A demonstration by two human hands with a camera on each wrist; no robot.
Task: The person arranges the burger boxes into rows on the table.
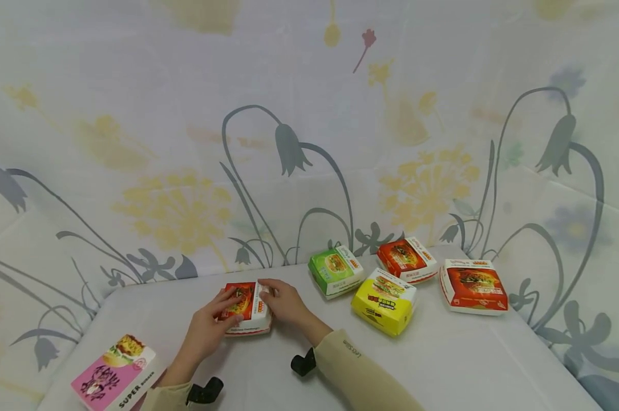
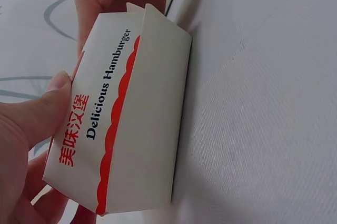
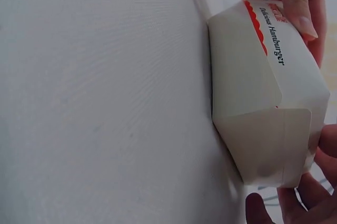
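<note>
Your left grip [image 1: 206, 329] holds a red burger box [image 1: 246, 301] near the back edge of the surface [image 1: 453, 359]. Your right grip [image 1: 290, 308] touches its right end; whether it clasps, I cannot tell. A pink box [image 1: 115, 372] lies by the left edge.

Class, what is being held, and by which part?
The red-and-white hamburger box, by its left end in the left grip; the right grip touches its right end.
</note>
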